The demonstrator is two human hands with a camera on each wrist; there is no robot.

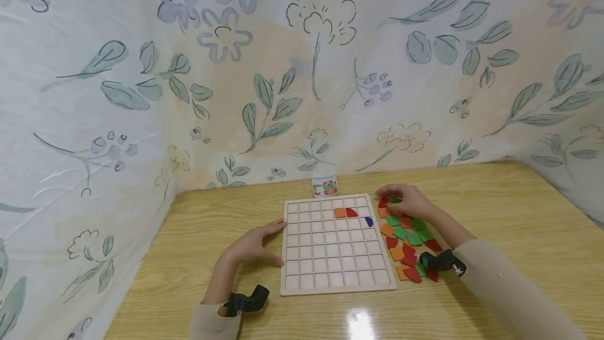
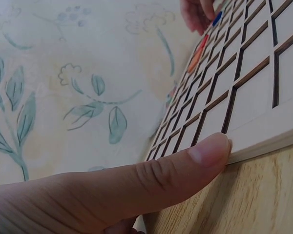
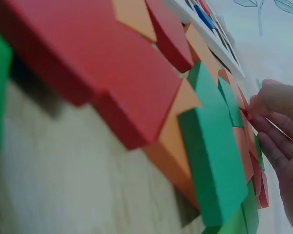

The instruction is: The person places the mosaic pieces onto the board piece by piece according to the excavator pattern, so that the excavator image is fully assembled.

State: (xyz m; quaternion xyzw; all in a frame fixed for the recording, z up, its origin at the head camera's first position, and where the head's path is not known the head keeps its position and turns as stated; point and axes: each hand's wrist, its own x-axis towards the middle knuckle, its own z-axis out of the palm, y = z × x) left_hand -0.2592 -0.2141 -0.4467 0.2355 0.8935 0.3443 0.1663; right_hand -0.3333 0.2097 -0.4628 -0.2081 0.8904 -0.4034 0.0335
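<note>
A pale wooden grid board [image 1: 334, 291] lies on the table. In its upper right cells are an orange square tile [image 1: 340, 213], a red quarter-round tile [image 1: 351, 212] and a small blue tile [image 1: 369, 222]. My left hand [image 1: 252, 245] rests at the board's left edge, fingers spread; its thumb [image 2: 210, 150] touches the frame in the left wrist view. My right hand [image 1: 409, 202] is at the far end of a heap of loose tiles right of the board. Its thumb and fingertips pinch a red tile [image 3: 247, 115], mostly hidden by the fingers.
Red, orange and green tiles overlap in the heap, including a green tile [image 1: 414, 238] and a red one [image 1: 412, 275]. A small patterned card [image 1: 324, 187] stands behind the board, near the floral cloth [image 1: 264, 135]. The wooden table [image 1: 198, 245] extends on both sides.
</note>
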